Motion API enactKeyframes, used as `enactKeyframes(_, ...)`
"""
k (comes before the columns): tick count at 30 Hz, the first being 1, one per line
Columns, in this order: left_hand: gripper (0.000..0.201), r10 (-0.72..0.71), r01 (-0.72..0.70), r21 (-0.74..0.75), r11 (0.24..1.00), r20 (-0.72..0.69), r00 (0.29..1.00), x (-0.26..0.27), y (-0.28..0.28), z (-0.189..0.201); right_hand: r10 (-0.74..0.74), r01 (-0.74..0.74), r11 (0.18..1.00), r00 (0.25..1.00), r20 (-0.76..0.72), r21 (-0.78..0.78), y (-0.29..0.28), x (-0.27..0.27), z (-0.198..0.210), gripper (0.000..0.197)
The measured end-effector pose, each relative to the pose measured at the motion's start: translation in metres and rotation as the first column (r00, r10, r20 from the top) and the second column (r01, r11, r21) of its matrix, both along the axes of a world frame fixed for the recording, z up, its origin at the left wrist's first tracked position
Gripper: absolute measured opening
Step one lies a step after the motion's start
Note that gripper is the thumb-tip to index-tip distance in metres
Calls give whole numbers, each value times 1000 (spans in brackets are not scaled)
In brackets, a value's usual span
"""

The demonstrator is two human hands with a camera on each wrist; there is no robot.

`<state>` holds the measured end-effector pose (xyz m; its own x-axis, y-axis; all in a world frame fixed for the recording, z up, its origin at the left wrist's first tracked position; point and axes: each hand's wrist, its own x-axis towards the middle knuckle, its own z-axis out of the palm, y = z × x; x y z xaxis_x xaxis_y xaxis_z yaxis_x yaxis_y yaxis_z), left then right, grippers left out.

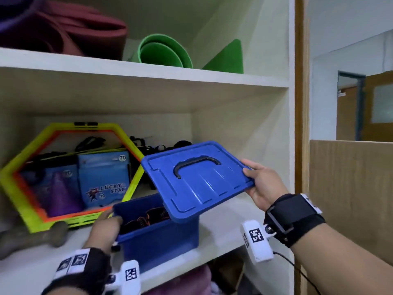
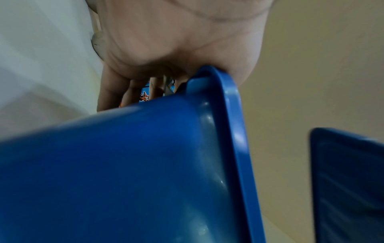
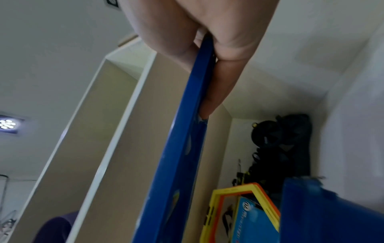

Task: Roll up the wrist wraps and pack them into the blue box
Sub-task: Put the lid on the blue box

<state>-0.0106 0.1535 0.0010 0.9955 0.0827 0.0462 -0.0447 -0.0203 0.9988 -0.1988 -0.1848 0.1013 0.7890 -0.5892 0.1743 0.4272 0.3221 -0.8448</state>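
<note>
The blue box (image 1: pixel 158 229) sits at the front edge of the middle shelf (image 1: pixel 223 226), and every place here is taken from it. The left hand (image 1: pixel 105 227) grips the box's left rim, thumb over the edge and fingers down the outside wall, as the left wrist view shows. The right hand (image 1: pixel 262 186) pinches the right edge of the lid (image 1: pixel 197 177), thumb on top and fingers beneath, holding it tilted above the box with its low corner just over the far right of the opening. Inside the box lie dark, bundled things with orange markings, probably the wrist wraps (image 1: pixel 146 219), though they are too dim to say whether they are rolled. The step in hand looks like handling the lid; whether it is going on or coming off cannot be told. To seat it well, the left hand should keep the box from sliding off the shelf edge while the right levels the lid, lines its corners up with the rim and presses down evenly, making sure no wrap lies across the rim. Left of the box stand yellow hexagon frames (image 1: pixel 25 167) and a dumbbell (image 1: pixel 32 236), close enough to knock.
</note>
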Motion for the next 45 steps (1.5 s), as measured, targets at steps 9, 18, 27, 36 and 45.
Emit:
enactKeyframes(9,41,89,-91,40,995,43,995,-12,0,7,48,-55,998,979,-196,-30,9,77,-63,36)
enactKeyframes(18,10,207,-214,85,973,90,974,-20,2,7,87,-153,962,957,-277,-226,19,91,-81,21)
enactKeyframes(27,17,148,-143,-42,989,165,975,-64,-4,12,249,-320,615,946,-207,-721,39,70,-82,13)
enactKeyframes(36,16,158,-151,-66,986,120,980,-67,-2,3,197,-267,418,960,-201,-868,33,94,-96,31)
enactKeyframes(45,21,131,-124,-97,988,75,989,-64,0,5,207,-377,417,925,-317,-827,28,100,-95,70)
